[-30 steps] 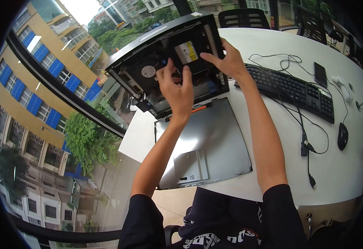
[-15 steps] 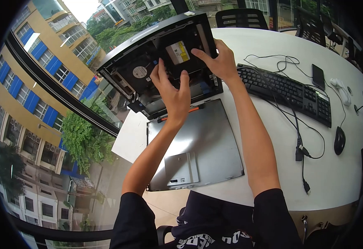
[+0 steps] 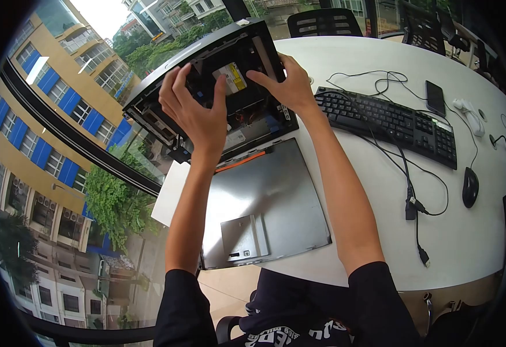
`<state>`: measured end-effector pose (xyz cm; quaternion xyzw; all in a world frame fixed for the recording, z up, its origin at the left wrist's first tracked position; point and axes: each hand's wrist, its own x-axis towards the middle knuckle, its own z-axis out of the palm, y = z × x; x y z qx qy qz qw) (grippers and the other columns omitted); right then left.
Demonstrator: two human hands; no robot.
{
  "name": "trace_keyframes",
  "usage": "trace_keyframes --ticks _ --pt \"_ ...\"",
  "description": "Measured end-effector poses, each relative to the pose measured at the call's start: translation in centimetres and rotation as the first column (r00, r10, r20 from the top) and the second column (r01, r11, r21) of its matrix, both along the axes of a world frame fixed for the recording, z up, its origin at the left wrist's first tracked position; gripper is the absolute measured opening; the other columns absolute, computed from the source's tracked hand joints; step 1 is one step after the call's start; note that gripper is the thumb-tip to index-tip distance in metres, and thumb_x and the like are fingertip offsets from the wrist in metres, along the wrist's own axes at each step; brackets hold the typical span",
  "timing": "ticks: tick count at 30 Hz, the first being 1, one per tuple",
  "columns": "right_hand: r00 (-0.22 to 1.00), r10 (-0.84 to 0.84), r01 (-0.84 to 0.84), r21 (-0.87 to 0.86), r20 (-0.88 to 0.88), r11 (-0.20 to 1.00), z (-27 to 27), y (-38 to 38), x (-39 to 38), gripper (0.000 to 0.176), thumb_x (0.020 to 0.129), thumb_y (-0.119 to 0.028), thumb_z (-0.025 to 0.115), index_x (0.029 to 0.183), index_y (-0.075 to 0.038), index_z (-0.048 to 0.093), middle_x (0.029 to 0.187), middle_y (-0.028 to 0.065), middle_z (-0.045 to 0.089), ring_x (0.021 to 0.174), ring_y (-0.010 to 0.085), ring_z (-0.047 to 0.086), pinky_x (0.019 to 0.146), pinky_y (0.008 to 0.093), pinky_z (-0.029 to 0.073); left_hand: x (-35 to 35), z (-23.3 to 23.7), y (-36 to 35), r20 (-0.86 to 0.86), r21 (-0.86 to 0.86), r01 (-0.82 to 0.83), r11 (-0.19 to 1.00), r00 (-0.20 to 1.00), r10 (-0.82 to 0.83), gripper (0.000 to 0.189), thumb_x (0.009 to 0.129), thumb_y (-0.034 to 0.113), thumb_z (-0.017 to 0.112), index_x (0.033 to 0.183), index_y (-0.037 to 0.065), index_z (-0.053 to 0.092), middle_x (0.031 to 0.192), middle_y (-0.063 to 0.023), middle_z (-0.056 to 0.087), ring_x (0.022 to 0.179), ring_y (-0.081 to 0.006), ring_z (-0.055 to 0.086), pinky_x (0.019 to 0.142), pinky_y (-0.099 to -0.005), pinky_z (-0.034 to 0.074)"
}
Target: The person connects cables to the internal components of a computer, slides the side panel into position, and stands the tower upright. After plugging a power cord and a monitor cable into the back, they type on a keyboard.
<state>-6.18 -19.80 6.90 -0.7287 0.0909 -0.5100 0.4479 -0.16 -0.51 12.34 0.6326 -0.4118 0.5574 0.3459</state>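
Note:
An opened black computer case stands tilted at the table's far left edge, its inside facing me. A drive with a yellow and white label shows inside, with loose wires below it. My left hand is over the case's left part, fingers apart and bent toward its upper edge. My right hand grips the case's right side, thumb on the inner side and fingers behind the wall. Below the case, a flat silver metal panel with an orange strip lies on the table.
On the white table are a black keyboard, a phone, a mouse, a white adapter and black cables. A window borders the left; chairs stand behind.
My left hand has moved left and up, off the middle of the case, and its fingers have spread. The fan it partly covered is now hidden. The whole view has shifted slightly.

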Motion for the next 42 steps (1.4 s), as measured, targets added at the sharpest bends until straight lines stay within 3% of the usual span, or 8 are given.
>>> trace_keyframes --ticks 2,10,13,22,31,33,36,42 --pt "1.000 0.024 -0.023 0.011 -0.006 1.000 0.4 0.5 -0.4 0.094 0.076 -0.068 0.085 0.135 0.002 0.067 0.128 0.0238 0.066 0.122 0.0373 0.065 0.105 0.0457 0.051 0.9 2.3 0.4 0.162 0.048 -0.079 0.996 0.984 0.070 0.067 0.089 0.042 0.085 0.138 0.006 0.058 0.141 -0.0150 0.056 0.133 -0.0371 0.050 0.112 -0.0462 0.040" --pt "0.999 0.035 -0.035 0.008 -0.026 0.999 0.7 0.8 -0.7 0.087 0.075 -0.065 0.088 0.131 -0.001 0.070 0.121 0.0195 0.065 0.115 0.0339 0.067 0.101 0.0436 0.053 4.0 9.1 0.5 -0.113 0.608 -0.029 0.794 0.986 0.122 0.078 0.084 0.071 0.076 0.137 0.014 0.071 0.120 -0.0148 0.078 0.110 -0.0327 0.075 0.098 -0.0460 0.057" --pt "0.995 -0.035 0.029 -0.065 -0.097 0.997 1.0 0.9 -0.9 0.084 0.075 -0.064 0.089 0.128 -0.001 0.071 0.120 0.0177 0.066 0.112 0.0307 0.068 0.099 0.0417 0.054 3.9 8.7 0.3 -0.111 0.568 -0.053 0.821 0.984 0.141 0.074 0.084 0.069 0.078 0.135 0.016 0.074 0.104 -0.0121 0.081 0.092 -0.0276 0.080 0.087 -0.0431 0.060" --pt "1.000 -0.012 0.014 -0.084 0.027 0.996 -0.2 -0.8 -0.3 0.079 0.076 -0.061 0.090 0.123 0.001 0.074 0.115 0.0158 0.074 0.108 0.0264 0.073 0.096 0.0383 0.056 3.9 7.1 -0.8 0.049 0.383 -0.125 0.915 0.992 0.115 0.073 0.077 0.073 0.081 0.119 0.013 0.080 0.103 -0.0095 0.082 0.093 -0.0277 0.079 0.082 -0.0399 0.062" --pt "0.998 0.064 -0.064 -0.027 0.022 0.998 -0.5 -1.2 0.1 0.089 0.073 -0.068 0.088 0.126 0.002 0.073 0.120 0.0193 0.072 0.117 0.0313 0.069 0.103 0.0416 0.053 -1.2 4.2 4.5 0.234 0.427 -0.099 0.899 0.972 -0.004 0.050 0.086 0.035 0.086 0.127 0.010 0.074 0.127 -0.0133 0.072 0.119 -0.0333 0.067 0.103 -0.0422 0.051" --pt "0.998 0.069 -0.068 -0.011 0.011 0.998 -0.8 -1.2 0.0 0.092 0.072 -0.071 0.087 0.127 0.002 0.072 0.122 0.0200 0.071 0.120 0.0317 0.068 0.104 0.0417 0.053 -2.7 1.1 7.3 0.048 0.532 0.053 0.845 0.995 -0.093 0.034 0.084 0.013 0.085 0.116 0.007 0.077 0.125 -0.0119 0.072 0.116 -0.0316 0.067 0.100 -0.0415 0.052" --pt "1.000 -0.001 0.002 -0.082 0.009 0.997 -1.6 -2.1 0.7 0.095 0.074 -0.072 0.085 0.128 0.004 0.070 0.119 0.0194 0.074 0.116 0.0302 0.071 0.101 0.0387 0.056 -2.6 -3.8 10.3 -0.446 0.711 0.336 0.617 0.895 0.026 0.018 0.088 0.012 0.081 0.103 0.003 0.079 0.107 -0.0143 0.076 0.103 -0.0329 0.072 0.092 -0.0417 0.056" --pt "0.999 0.014 -0.017 -0.077 -0.035 0.997 -1.3 -1.7 0.2 0.091 0.076 -0.072 0.084 0.127 0.002 0.071 0.119 0.0181 0.074 0.119 0.0295 0.069 0.102 0.0391 0.054 0.2 -9.0 9.4 -0.401 0.847 0.304 0.436 0.904 0.150 0.022 0.096 0.018 0.070 0.112 0.004 0.078 0.103 -0.0152 0.073 0.097 -0.0363 0.069 0.086 -0.0460 0.057"
